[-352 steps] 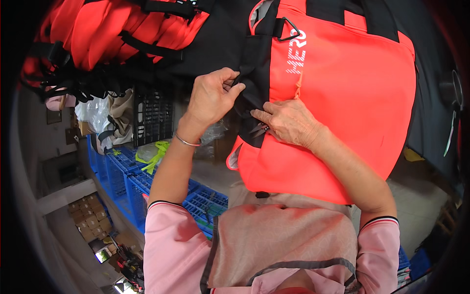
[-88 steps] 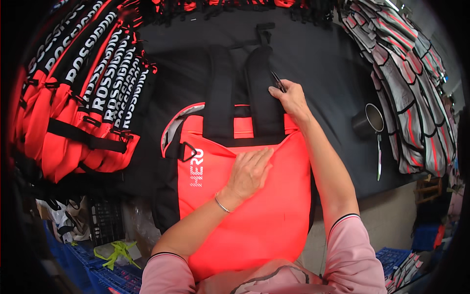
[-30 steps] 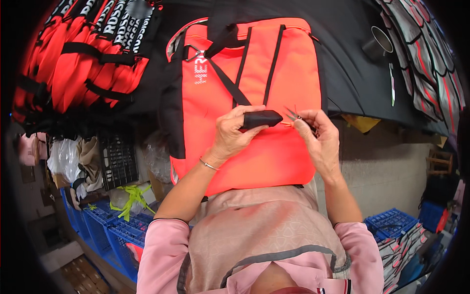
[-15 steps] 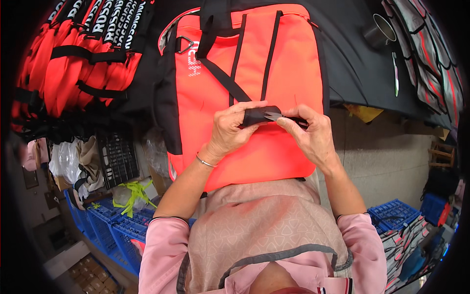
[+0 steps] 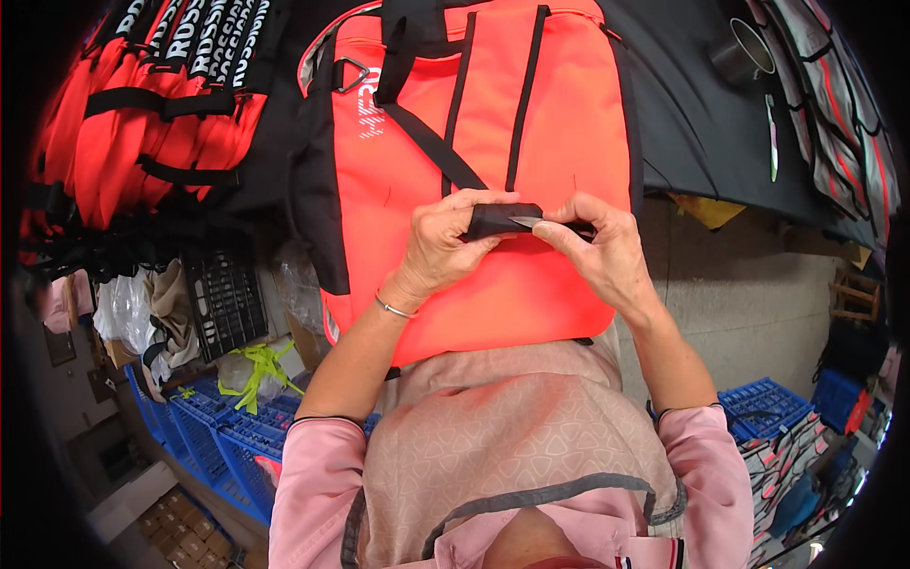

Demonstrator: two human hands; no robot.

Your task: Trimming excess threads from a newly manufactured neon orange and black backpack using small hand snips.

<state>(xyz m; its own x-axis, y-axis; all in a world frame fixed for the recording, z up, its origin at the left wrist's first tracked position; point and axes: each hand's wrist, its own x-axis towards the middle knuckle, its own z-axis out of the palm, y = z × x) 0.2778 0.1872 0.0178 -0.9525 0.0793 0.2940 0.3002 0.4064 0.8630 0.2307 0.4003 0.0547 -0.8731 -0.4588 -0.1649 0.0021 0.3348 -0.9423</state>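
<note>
Black worktop: carrying big red bag, near end sticking out over the edge | left hand: grip curling tight round black strap piece | right hand: grip pinching snips, blade pointing at strap piece | I'm guessing partway: strap not looking finished, thin line, maybe thread, lying on bag

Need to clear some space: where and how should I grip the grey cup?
Grip the grey cup round its wall, probably from the left, the side facing the orange-red bag: its curved wall lies exposed there, while grey fabric crowds its right.
</note>
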